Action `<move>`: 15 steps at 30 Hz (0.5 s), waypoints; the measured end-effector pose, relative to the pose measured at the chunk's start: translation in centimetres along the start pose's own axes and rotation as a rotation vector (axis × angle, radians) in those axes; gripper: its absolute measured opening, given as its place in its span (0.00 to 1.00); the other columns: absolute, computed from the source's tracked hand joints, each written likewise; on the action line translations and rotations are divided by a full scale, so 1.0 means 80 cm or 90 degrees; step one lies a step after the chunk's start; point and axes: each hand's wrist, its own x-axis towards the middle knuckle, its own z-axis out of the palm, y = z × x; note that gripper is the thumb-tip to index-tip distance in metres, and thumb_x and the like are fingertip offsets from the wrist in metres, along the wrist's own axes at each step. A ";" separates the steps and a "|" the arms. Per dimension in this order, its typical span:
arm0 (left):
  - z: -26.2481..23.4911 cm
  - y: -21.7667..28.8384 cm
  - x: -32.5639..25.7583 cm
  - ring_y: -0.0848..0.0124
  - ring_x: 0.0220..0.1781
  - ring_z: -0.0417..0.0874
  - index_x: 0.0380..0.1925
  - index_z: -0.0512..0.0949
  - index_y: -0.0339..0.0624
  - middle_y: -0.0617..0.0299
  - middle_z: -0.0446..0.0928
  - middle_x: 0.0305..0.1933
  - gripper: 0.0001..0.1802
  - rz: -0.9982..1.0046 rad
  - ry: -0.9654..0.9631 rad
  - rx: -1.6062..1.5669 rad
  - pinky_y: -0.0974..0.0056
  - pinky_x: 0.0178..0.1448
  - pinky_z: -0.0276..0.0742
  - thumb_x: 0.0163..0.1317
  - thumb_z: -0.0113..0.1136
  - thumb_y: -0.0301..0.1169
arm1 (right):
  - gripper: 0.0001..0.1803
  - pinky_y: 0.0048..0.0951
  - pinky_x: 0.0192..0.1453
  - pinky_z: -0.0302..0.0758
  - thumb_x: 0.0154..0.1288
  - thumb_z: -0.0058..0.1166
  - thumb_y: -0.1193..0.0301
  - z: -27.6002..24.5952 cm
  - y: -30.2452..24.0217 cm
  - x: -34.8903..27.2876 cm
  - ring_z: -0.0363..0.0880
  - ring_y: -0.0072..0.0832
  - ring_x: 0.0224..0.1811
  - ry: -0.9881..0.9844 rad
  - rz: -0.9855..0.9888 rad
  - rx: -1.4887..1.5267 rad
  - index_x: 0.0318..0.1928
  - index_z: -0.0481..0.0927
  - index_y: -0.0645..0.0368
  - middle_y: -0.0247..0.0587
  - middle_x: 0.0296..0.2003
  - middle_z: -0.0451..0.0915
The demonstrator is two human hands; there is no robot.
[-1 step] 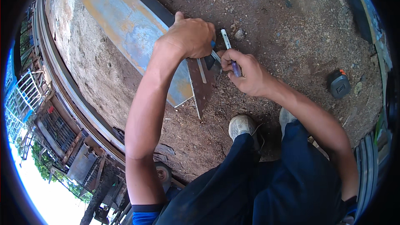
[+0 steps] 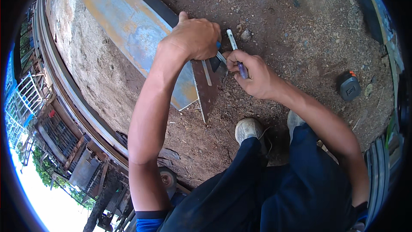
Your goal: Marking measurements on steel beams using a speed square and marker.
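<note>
A long steel beam, blue-grey with rust patches, lies on the dirt and ends near my feet. My left hand presses down on a metal square at the beam's end; a blue part of the square shows under the fingers. My right hand grips a white and purple marker pen. The pen's lower end is hidden in my fingers, close beside the square's edge.
A dark tape measure with an orange spot lies on the dirt to the right. My white shoes stand just below the beam's end. Curved metal rails run along the left. A round disc tool lies near my left elbow.
</note>
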 end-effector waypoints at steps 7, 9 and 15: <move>-0.007 -0.005 -0.008 0.56 0.61 0.86 0.52 0.84 0.45 0.51 0.87 0.51 0.19 0.019 -0.023 -0.043 0.38 0.71 0.64 0.59 0.60 0.30 | 0.20 0.42 0.55 0.80 0.60 0.55 0.85 -0.035 -0.014 0.003 0.85 0.45 0.49 0.093 -0.118 -0.108 0.53 0.76 0.65 0.52 0.46 0.84; -0.011 -0.003 -0.009 0.56 0.61 0.86 0.51 0.84 0.44 0.50 0.87 0.51 0.19 0.023 -0.014 -0.045 0.39 0.71 0.64 0.59 0.62 0.31 | 0.19 0.44 0.58 0.81 0.61 0.58 0.83 -0.050 -0.032 0.010 0.84 0.43 0.50 0.087 -0.085 -0.134 0.54 0.78 0.67 0.51 0.48 0.85; -0.005 -0.007 -0.005 0.52 0.61 0.85 0.51 0.80 0.39 0.45 0.86 0.51 0.20 0.013 0.029 -0.072 0.36 0.72 0.62 0.59 0.64 0.32 | 0.14 0.33 0.47 0.84 0.64 0.65 0.75 -0.020 -0.035 0.055 0.87 0.28 0.39 0.117 -0.064 0.010 0.49 0.81 0.69 0.48 0.38 0.87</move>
